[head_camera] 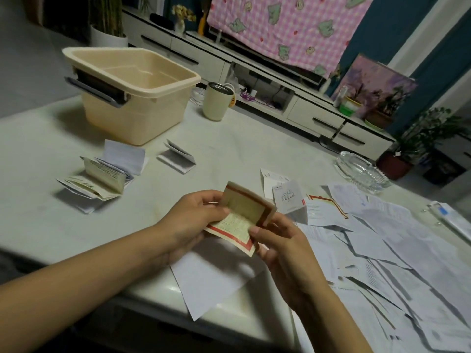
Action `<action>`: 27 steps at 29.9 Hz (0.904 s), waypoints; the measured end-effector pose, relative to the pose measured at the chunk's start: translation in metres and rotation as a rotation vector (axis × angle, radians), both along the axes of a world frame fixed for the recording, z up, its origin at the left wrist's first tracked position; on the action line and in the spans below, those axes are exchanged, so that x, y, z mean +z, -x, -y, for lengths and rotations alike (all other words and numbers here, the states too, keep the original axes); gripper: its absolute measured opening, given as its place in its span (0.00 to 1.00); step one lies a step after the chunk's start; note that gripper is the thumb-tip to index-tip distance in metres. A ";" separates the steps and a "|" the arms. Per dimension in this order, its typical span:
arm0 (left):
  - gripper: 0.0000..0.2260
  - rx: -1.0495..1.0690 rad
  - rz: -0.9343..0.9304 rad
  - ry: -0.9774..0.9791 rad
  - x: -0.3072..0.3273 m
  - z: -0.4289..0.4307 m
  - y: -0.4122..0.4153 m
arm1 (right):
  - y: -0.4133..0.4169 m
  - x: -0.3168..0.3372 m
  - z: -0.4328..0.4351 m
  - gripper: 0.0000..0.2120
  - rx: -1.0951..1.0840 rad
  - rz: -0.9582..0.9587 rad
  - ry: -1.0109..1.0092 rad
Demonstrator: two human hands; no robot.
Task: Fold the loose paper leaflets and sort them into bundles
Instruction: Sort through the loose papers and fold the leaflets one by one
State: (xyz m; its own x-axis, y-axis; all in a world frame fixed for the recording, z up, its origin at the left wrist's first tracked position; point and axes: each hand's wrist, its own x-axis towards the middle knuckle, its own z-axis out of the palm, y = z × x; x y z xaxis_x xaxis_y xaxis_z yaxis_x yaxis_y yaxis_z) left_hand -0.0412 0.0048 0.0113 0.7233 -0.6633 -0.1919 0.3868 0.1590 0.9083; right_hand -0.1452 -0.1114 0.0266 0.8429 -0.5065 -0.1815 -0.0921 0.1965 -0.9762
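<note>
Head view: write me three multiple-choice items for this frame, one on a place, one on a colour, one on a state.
1. Where do the folded bundles lie?
A. On the table, in front of the tub
B. Inside the tub
C. In the glass ashtray

2. What colour is the border of the held leaflet?
A. Blue
B. Red
C. Green

3. How does the tub stand?
A. Shut with a lid
B. Tipped on its side
C. Upright with no lid

Key: 1 A, the bundles sit on the tabletop, nearer the camera than the tub. 2 B, a red band edges the leaflet. 3 C, the tub's inside shows from above.
</note>
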 end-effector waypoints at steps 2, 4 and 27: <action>0.14 -0.004 -0.026 0.026 0.004 0.000 0.001 | -0.002 0.000 -0.002 0.13 -0.019 0.012 0.008; 0.15 -0.008 -0.118 0.067 0.008 0.000 0.001 | -0.004 0.000 -0.002 0.16 -0.034 0.007 0.090; 0.06 0.325 0.020 -0.138 -0.007 -0.014 -0.018 | -0.049 -0.006 -0.011 0.13 0.066 -0.070 0.278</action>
